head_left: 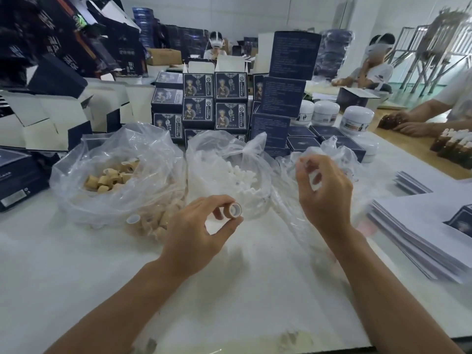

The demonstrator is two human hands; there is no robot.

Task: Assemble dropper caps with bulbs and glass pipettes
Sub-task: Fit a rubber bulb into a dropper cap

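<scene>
plastic bags (120, 159): 3 | white jars (357, 121): 4 (one partly hidden) | hands (194, 226): 2

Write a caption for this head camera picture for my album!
Left hand pinches a dropper cap; right hand holds a white bulb.

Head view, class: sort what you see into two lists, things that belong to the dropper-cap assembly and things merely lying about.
Belongs to the job:
- left hand pinching a cap
- right hand holding a white bulb
- bag of tan caps
- bag of white bulbs

Lying about:
- stacked blue boxes
- white jars
- paper stack
</scene>
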